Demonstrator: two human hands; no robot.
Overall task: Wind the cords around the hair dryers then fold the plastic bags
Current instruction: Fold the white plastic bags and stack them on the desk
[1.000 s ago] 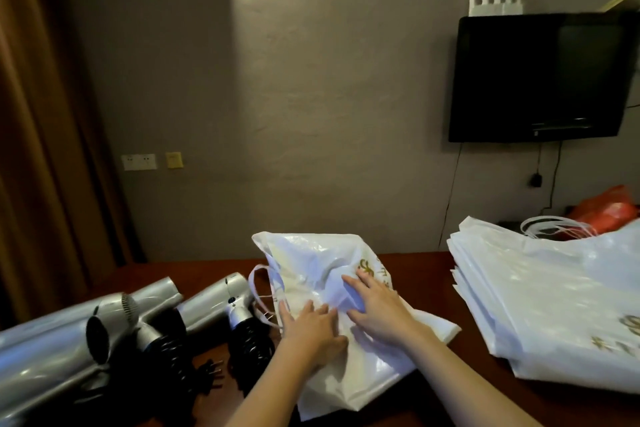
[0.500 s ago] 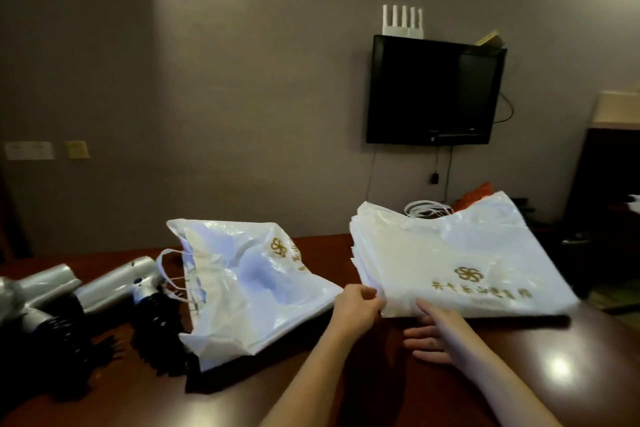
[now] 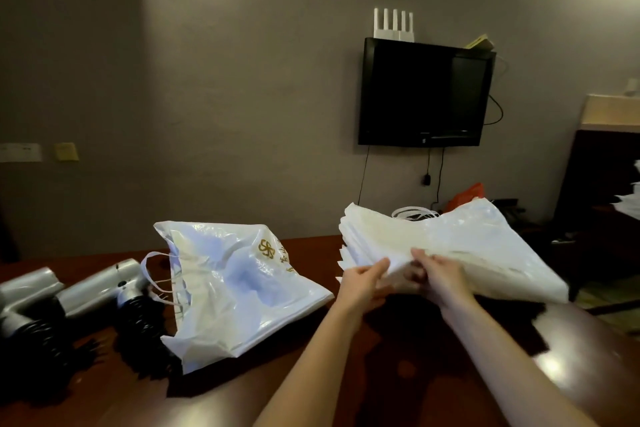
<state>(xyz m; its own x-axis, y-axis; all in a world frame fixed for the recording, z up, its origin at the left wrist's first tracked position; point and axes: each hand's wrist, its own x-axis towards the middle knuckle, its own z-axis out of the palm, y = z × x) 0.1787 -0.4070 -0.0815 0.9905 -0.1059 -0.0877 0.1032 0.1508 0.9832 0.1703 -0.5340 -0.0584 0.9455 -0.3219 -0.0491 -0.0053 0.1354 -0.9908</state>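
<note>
**Bag folding in hand: top sheet being lifted from the stack**

The stack of plastic bags [image 3: 450, 250] lies on the right of the table [image 3: 398, 367], its near corner raised. The left hand [image 3: 363, 282] pinches the front edge of a top bag; the right hand [image 3: 438, 276] grips the same edge just beside it, fingers curled into the film. Judged step: separating one bag for folding. The next move calls for peeling a single layer cleanly, since thin film tends to cling.

The bags are white, glossy and limp. A loose bag [image 3: 239, 291] with a gold emblem and cord handles lies crumpled at centre. Further left, silver hair dryers [image 3: 100, 282] lie with their black coiled cords bunched beside them.
</note>
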